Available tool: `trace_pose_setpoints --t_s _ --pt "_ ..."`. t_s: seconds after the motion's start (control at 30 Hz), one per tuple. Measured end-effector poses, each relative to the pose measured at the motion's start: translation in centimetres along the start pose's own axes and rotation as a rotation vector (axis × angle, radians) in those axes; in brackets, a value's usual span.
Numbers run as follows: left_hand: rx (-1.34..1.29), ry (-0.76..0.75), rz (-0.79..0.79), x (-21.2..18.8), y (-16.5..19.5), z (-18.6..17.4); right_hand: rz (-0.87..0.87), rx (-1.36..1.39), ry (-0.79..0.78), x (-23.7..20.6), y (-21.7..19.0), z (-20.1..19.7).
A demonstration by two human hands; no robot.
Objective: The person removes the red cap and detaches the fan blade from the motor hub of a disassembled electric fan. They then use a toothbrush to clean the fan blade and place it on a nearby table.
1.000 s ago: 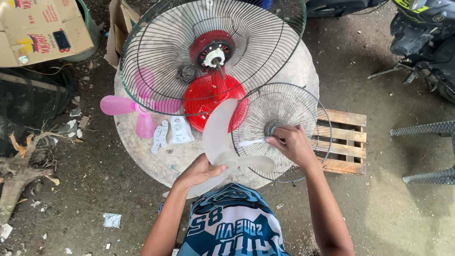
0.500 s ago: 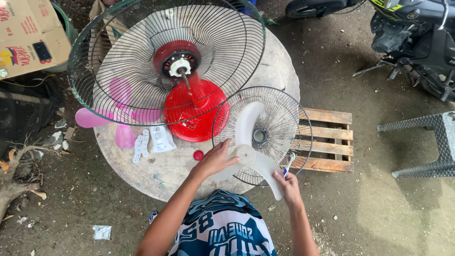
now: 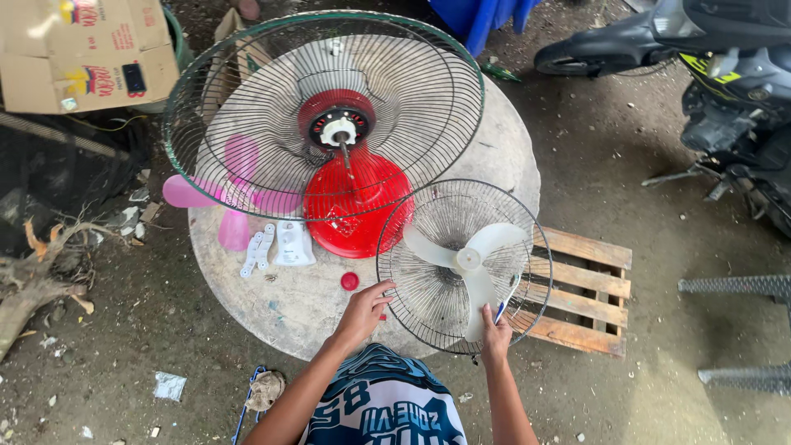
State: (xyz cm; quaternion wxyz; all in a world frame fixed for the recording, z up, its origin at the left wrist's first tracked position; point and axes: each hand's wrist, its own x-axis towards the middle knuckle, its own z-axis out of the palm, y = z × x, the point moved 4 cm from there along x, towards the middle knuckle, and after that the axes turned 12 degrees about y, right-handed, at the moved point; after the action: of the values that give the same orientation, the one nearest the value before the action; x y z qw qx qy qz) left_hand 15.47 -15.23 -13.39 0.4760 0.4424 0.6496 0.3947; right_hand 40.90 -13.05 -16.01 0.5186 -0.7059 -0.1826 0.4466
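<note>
Left hand: fingers open, resting at the near-left rim of the small fan guard.
Right hand: fingers closed on a thin tool, touching the white blade, nearer.
Blade: inside guard, just beyond.
Desk: round, underneath.

White blade in dark wire guard. Red fan base, red cap. Pink blade. Grey round table. Blue-white patterned shirt.

One head-worn camera looked almost straight down from above, fairly near, onto a round table and the wearer's forearms at the bottom edge. Ground surrounded the table. No second view existed.
</note>
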Motion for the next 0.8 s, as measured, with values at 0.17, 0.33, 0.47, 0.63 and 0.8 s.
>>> trace_pose_setpoints --t_s 0.17,0.33,0.47,0.63,0.8 --pt "-0.082 0.130 -0.052 -0.9 -0.7 -1.3 0.011 -0.056 -0.038 0.3 0.4 1.2" --pt "-0.077 0.164 -0.082 -1.8 -1.1 -1.3 0.025 -0.395 -0.122 0.1 0.9 0.9" --pt "-0.104 0.187 -0.043 -2.1 -0.4 -0.8 -0.209 -0.769 -0.148 0.0 0.3 0.6" --pt "-0.077 0.171 -0.090 -2.4 0.4 -0.2 -0.470 -0.861 -0.030 -0.2 -0.9 0.5" --pt "-0.064 0.188 -0.079 -2.5 1.0 0.5 -0.503 -0.771 -0.130 -0.5 -1.3 1.0"
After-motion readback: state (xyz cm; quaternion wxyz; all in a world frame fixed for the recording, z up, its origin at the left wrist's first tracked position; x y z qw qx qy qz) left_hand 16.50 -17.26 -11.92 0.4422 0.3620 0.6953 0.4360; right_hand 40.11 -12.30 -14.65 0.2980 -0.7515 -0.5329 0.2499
